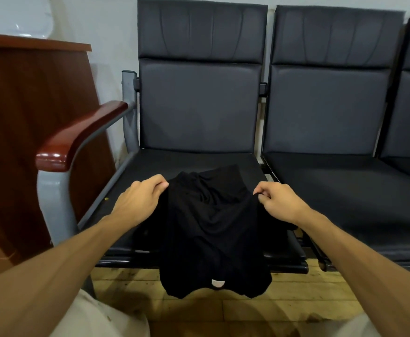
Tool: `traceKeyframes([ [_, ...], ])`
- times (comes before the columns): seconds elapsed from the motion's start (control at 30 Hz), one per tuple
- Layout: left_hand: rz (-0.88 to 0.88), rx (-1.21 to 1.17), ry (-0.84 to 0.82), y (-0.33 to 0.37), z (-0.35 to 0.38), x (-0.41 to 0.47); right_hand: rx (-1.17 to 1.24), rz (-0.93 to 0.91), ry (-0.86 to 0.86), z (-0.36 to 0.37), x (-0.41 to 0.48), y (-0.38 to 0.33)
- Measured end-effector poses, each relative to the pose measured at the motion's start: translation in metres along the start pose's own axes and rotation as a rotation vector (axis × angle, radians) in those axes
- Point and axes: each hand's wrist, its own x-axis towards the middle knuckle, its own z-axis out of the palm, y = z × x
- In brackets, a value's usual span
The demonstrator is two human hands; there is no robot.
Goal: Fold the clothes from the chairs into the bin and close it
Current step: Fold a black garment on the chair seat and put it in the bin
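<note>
Two hands, left hand (139, 199) and right hand (278, 200), pinching black garment (211, 239) stretched between them, over chair seat (150, 166)

matt black cloth garment (213, 229), glossy wooden armrest (77, 137), smooth leather-like chair (199, 103)

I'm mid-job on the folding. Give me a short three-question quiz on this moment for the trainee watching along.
1. True or false: both the left hand and the right hand are pinching the crumpled black cloth garment.
2. Where does the garment's lower edge hang?
A. Wholly on the seat
B. Past the front edge of the black padded chair seat, above the yellowish wooden floor
C. Over the armrest
3. Fill in: the glossy reddish-brown wooden armrest is on the person's ____ side.

Key: 1 true; 2 B; 3 left.
</note>
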Motion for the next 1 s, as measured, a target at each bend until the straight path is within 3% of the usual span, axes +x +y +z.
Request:
traceKeyframes([
  [0.1,-0.075,0.048,0.009,-0.008,-0.002,-0.002,-0.032,0.038,-0.047,-0.003,-0.003,0.002],
  [0.2,-0.122,0.118,-0.079,-0.008,0.0,-0.006,0.012,0.052,-0.247,-0.006,-0.01,0.003],
  [0.3,-0.128,0.124,-0.163,0.003,0.002,-0.006,-0.129,0.039,-0.521,-0.006,-0.018,0.01],
  [0.37,-0.109,0.083,-0.232,0.009,0.005,-0.006,-0.283,0.02,-0.592,-0.001,-0.023,0.013],
  [0.53,-0.033,0.066,-0.434,0.019,0.016,-0.005,-0.32,-0.091,-0.415,-0.001,-0.03,0.019],
  [0.9,0.032,0.188,-0.409,0.056,0.016,-0.008,-0.29,-0.104,-0.416,-0.025,-0.048,0.023],
  [1.0,0.146,0.315,-0.406,0.074,0.022,-0.012,-0.286,-0.078,-0.417,-0.037,-0.056,0.031],
])
